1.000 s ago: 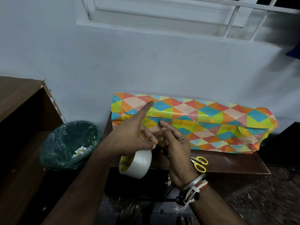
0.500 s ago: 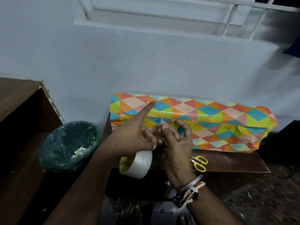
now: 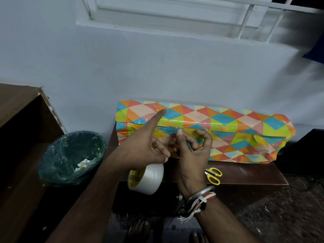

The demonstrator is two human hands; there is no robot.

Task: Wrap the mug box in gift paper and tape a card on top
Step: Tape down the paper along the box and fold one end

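Flat on gift paper (image 3: pixel 228 123) 1 s ago, right hand (image 3: pixel 192 155) now pinching tape end (image 3: pixel 172 143) beside left hand (image 3: pixel 143 146) gripping tape roll (image 3: pixel 149 179): likely another seam strip.

Dim room, wide-angle bending, soft edges

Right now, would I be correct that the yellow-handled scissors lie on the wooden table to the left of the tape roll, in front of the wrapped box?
Not quite: the head view shows the yellow-handled scissors to the right of the tape roll, not the left. They do lie on the wooden table, in front of the wrapped box.
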